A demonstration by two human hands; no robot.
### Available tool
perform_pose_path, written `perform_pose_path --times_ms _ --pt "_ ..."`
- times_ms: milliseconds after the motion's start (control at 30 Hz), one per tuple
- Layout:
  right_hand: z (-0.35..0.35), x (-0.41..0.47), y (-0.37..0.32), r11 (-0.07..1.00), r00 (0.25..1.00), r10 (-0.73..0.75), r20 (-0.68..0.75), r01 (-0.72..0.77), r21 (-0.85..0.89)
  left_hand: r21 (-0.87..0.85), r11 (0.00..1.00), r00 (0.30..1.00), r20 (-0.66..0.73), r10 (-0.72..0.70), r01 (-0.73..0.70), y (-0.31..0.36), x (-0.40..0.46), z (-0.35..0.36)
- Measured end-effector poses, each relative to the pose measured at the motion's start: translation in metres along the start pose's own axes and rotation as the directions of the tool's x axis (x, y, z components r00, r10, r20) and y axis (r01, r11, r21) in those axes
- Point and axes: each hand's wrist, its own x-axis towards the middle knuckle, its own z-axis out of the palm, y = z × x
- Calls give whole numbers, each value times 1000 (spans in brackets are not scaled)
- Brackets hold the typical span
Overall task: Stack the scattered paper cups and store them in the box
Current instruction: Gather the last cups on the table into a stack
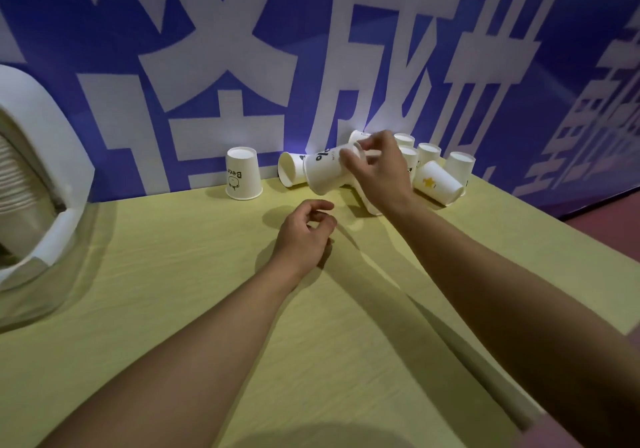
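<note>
Head view, centre frame: your right hand [375, 167] pinches a light, crushable paper cup [323, 174] by its base; left hand [304, 233] loosely curled, empty

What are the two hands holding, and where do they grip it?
The right hand pinches a tilted paper cup at its base end. The left hand holds nothing.

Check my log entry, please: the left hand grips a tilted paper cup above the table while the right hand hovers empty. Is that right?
Hands are swapped. In the head view the right hand grips the tilted paper cup above the table, while the left hand hovers empty.
</note>
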Motion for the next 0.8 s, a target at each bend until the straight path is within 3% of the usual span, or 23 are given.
perform_pose_path --times_ms 100,233,467,567,633,733,800 --pt "-7 -27 7 989 997 34 -66 -24 147 -44 999 999 -49 18 -20 2 -2 1" --pt "-4 -50 14 954 994 106 -2 -101 284 -80 995 994 -95 60 -67 3 -5 1" --pt "7 -65 20 995 965 -94 243 85 48 -52 989 974 -183 130 -142 1 -4 -1" --pt "6 -55 32 989 981 -137 135 144 -44 -31 988 965 -224 138 -149 0 -1 -3" --pt "1 -45 44 963 987 -156 30 159 -216 -15 987 964 -216 154 -161 -2 0 -2" --pt "-10 -33 65 867 998 -63 20 65 -495 3 985 968 -182 171 -173 -2 0 -2" --pt "-14 -28 77 825 992 84 90 -19 -565 11 988 975 -162 152 -152 -2 0 -2"
